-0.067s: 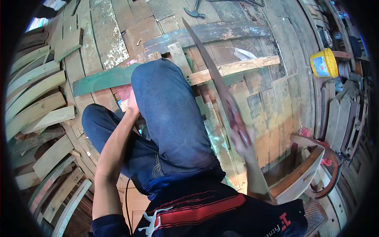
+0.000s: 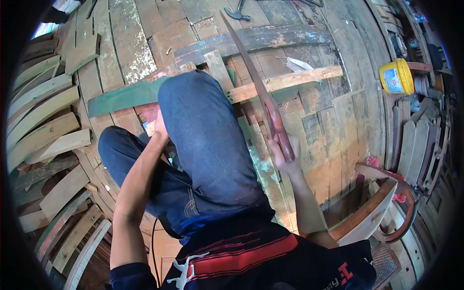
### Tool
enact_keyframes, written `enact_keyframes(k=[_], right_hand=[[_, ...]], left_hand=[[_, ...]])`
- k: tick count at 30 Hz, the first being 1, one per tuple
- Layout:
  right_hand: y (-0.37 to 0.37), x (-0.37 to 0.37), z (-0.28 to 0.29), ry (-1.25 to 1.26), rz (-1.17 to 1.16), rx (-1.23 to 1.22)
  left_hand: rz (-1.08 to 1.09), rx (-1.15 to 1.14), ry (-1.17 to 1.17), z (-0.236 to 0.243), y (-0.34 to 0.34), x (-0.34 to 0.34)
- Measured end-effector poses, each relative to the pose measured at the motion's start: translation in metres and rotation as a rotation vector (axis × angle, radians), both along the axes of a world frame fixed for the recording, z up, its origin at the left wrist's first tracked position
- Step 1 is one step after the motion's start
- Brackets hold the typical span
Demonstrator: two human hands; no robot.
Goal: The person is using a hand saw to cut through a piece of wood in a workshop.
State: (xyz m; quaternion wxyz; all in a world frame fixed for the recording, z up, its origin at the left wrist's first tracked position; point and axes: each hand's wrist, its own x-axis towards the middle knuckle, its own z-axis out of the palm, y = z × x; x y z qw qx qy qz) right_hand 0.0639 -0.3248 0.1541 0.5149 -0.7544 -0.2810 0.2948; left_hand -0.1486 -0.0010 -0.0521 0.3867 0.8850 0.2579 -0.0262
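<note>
My right hand (image 2: 288, 155) is closed round the reddish-brown wooden handle of a handsaw (image 2: 251, 67). Its long, narrow blade slants up and left, passing over a pale wooden strip (image 2: 299, 79). My left hand (image 2: 161, 126) is down beside my raised knee, next to a light piece of wood (image 2: 150, 128) and a pinkish patch. The knee hides most of its fingers, so I cannot tell what it grips. A green board (image 2: 123, 99) lies beyond that hand, and a short upright-lying plank (image 2: 218, 70) shows past my knee.
A claw hammer (image 2: 237, 14) lies at the far side, beyond a dark weathered board (image 2: 261, 38). Stacked wood pieces (image 2: 55, 128) line the left. At right stand a yellow bucket (image 2: 397, 77) and a curved wooden piece (image 2: 411, 203). The plank floor (image 2: 333, 130) is uneven.
My right hand has moved slightly up and to the left, carrying the saw with it. My left hand has hardly moved.
</note>
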Motion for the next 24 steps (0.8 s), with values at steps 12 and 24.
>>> enact_keyframes(k=[12,24], right_hand=[[-0.004,0.001,-0.005,0.004,-0.029,-0.069],[-0.012,-0.005,0.016,0.054,-0.004,-0.103]], left_hand=[[-0.075,0.094,0.071,0.012,-0.002,-0.001],[0.149,-0.080,0.052,-0.005,0.001,-0.020]])
